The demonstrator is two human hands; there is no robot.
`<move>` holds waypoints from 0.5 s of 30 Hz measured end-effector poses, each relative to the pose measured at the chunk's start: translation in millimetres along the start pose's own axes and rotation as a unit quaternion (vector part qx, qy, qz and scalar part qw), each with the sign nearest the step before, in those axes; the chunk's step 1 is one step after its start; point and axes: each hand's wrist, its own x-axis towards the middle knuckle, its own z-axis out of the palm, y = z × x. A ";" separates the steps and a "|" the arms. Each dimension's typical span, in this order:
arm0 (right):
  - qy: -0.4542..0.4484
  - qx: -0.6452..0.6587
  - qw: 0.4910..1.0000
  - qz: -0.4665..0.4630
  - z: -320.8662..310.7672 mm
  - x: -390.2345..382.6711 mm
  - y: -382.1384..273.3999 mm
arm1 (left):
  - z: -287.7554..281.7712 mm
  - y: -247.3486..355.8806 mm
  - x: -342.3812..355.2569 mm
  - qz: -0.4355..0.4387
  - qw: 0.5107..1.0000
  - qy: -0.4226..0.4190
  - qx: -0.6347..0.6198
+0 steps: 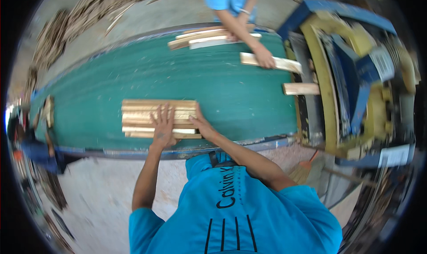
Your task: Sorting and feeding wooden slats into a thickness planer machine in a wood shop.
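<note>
A bundle of light wooden strips (pixel 138 117) lies side by side on the green tabletop (pixel 231 102), near its front edge. My left hand (pixel 163 128) rests flat across the top of the strips with its fingers spread. Against their right-hand ends stands my right hand (pixel 205 125), its fingers stretched along the ends and its thumb apart. The lowest strips stick out unevenly below the others. Part of the bundle is hidden under my left hand.
Opposite, a co-worker's hand (pixel 264 58) holds a wooden strip (pixel 287 65) near a yellow and blue machine (pixel 327 80). Another wood piece (pixel 301 89) sits partly in the machine. More strips (pixel 213 41) lie at the far edge. Another person (pixel 38 151) stands at the left end.
</note>
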 end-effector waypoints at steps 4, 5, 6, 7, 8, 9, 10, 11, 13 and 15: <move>0.024 -0.098 0.978 0.180 -12.2 -42.3 -36.3 | 8.7 1.6 -7.4 -0.011 1.000 0.003 0.007; 0.060 -0.183 0.977 0.091 -8.8 -45.1 -30.8 | 7.1 6.6 -4.4 -0.009 1.000 0.005 0.012; -0.044 -0.066 0.977 0.196 -19.6 -44.3 -26.6 | 5.2 10.9 -1.5 -0.009 1.000 0.007 0.017; -0.075 0.036 0.976 0.202 -23.1 -47.8 -25.7 | 5.0 13.6 -2.0 -0.021 1.000 -0.001 0.021; -0.107 0.133 0.964 0.202 -22.1 -54.3 -23.0 | 4.4 15.9 -2.0 -0.033 0.999 -0.007 0.021; -0.140 0.225 0.944 0.198 -28.6 -56.3 -23.1 | 5.6 17.2 -0.7 -0.048 0.999 -0.012 0.020; -0.097 0.218 0.944 0.226 -39.9 -57.9 -30.4 | 9.2 15.6 -3.1 -0.054 0.998 -0.004 0.016; -0.078 0.058 0.983 0.154 -60.9 -59.5 -36.2 | 10.3 15.4 -8.3 -0.065 0.998 -0.001 0.013; 0.021 -0.224 0.974 0.022 -124.5 -65.8 -46.0 | 18.7 20.5 -19.3 -0.089 0.995 0.040 0.005; 0.210 -0.400 0.889 -0.069 -209.7 -72.0 -36.4 | 30.2 36.4 -23.9 -0.114 0.989 0.089 0.009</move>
